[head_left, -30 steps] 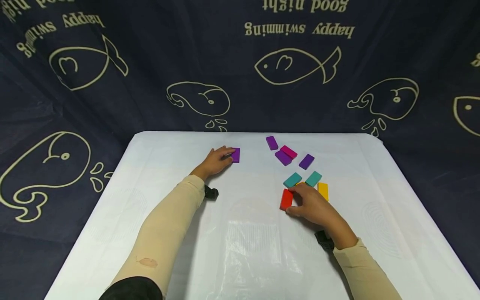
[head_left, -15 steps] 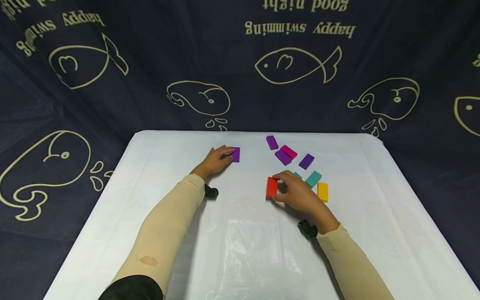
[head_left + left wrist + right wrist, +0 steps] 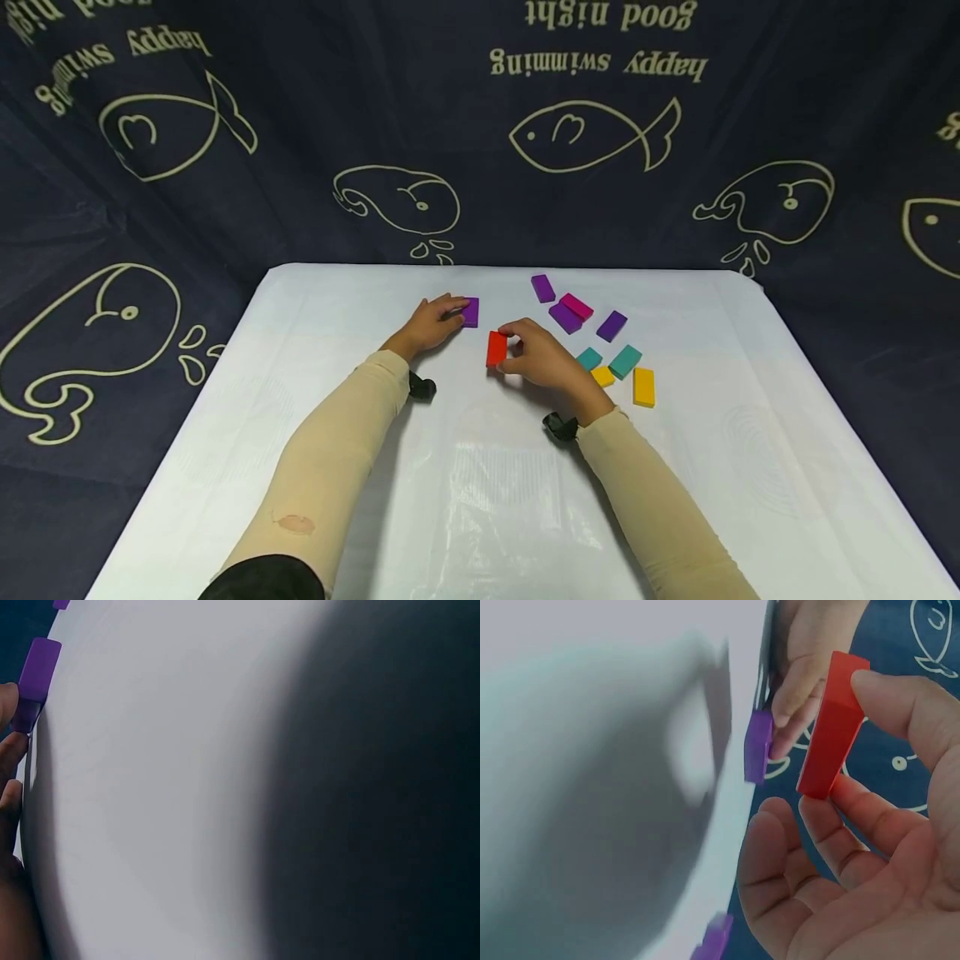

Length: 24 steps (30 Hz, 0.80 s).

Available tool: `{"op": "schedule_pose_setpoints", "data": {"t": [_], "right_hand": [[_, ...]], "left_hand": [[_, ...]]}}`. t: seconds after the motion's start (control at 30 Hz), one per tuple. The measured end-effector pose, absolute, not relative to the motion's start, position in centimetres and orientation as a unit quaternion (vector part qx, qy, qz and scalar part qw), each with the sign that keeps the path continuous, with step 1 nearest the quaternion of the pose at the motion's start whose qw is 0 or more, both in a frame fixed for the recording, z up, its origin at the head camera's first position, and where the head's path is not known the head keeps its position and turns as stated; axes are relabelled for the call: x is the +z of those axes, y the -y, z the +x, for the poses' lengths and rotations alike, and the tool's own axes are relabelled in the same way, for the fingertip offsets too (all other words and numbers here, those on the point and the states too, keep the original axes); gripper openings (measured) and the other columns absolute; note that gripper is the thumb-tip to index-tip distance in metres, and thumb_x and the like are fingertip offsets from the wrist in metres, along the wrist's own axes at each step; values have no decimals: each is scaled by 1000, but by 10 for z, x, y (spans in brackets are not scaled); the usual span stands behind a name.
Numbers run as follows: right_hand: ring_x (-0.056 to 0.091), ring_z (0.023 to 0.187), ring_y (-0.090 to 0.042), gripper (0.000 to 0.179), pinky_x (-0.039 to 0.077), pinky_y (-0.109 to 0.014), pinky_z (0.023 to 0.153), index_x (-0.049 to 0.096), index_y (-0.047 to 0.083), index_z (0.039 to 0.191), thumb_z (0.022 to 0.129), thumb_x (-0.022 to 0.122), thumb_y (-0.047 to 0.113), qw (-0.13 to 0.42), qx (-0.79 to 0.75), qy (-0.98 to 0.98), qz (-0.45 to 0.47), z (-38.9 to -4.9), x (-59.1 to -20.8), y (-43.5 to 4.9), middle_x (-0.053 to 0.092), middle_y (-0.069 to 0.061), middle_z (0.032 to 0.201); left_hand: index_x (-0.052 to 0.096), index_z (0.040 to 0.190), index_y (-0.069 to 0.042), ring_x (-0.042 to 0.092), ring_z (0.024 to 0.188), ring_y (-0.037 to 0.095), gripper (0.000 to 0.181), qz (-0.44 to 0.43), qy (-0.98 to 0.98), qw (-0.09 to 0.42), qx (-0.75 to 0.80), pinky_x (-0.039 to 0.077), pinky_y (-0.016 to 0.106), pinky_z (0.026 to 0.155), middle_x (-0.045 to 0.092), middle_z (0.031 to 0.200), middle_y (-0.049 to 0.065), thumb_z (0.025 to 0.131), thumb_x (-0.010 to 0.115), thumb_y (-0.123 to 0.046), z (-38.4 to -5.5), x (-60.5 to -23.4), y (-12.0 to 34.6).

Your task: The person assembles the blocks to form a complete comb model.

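Note:
My left hand [image 3: 431, 322] pinches a purple block [image 3: 472, 312] at its left side, near the back middle of the white table [image 3: 480, 500]. The left wrist view shows this purple block [image 3: 41, 667] between thumb and fingers at the left edge. Just right of it, my right hand [image 3: 546, 357] holds a red block [image 3: 497, 348] by its two ends. Seen from the right wrist, the red block [image 3: 834, 727] is pinched between thumb and fingertips, with the remaining fingers loosely bent. Behind it appear the left hand [image 3: 802, 675] and the purple block [image 3: 758, 746].
Right of the hands lie more purple blocks [image 3: 612, 326] and a pink block [image 3: 577, 307] touching one of them. Nearer are teal blocks [image 3: 626, 362] and yellow blocks [image 3: 643, 387], partly behind the right hand. A dark fish-print cloth [image 3: 480, 125] hangs behind the table.
My right hand has carried the red block left and farther back, from beside the teal and yellow blocks to near the purple one. The left hand has stayed in place.

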State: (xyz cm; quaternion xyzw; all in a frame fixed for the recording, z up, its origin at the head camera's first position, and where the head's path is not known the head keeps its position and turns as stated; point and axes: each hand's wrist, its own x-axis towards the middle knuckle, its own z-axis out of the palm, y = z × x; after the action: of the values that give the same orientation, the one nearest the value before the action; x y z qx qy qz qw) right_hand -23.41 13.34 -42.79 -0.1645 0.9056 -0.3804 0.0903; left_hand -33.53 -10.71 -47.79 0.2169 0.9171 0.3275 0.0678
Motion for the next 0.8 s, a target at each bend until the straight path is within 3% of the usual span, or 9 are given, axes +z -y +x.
{"op": "schedule_pose_setpoints", "data": {"t": [0.23, 0.5, 0.8], "right_hand": [[56, 103, -25, 56, 49, -38, 93, 57, 4, 134, 84, 77, 17, 103, -402, -898, -147, -255, -434, -109, 55, -11, 126], [49, 127, -28, 62, 36, -43, 112, 54, 2, 138, 82, 78, 13, 124, -403, -900, -115, -266, -451, -85, 51, -15, 138], [47, 130, -27, 64, 33, -40, 114, 53, 2, 139, 81, 79, 10, 113, -367, -918, -102, -271, -456, -77, 51, -14, 139]], "left_hand": [[53, 145, -12, 30, 146, 30, 45, 225, -916, 64, 325, 4, 56, 119, 47, 150, 13, 101, 55, -23, -336, -477, 106], [54, 144, -10, 33, 144, 33, 45, 231, -913, 61, 330, 4, 60, 118, 49, 147, 15, 100, 56, -21, -333, -478, 107], [54, 144, -12, 32, 145, 30, 44, 227, -916, 65, 325, 4, 58, 119, 49, 148, 13, 101, 56, -21, -335, -475, 107]]}}
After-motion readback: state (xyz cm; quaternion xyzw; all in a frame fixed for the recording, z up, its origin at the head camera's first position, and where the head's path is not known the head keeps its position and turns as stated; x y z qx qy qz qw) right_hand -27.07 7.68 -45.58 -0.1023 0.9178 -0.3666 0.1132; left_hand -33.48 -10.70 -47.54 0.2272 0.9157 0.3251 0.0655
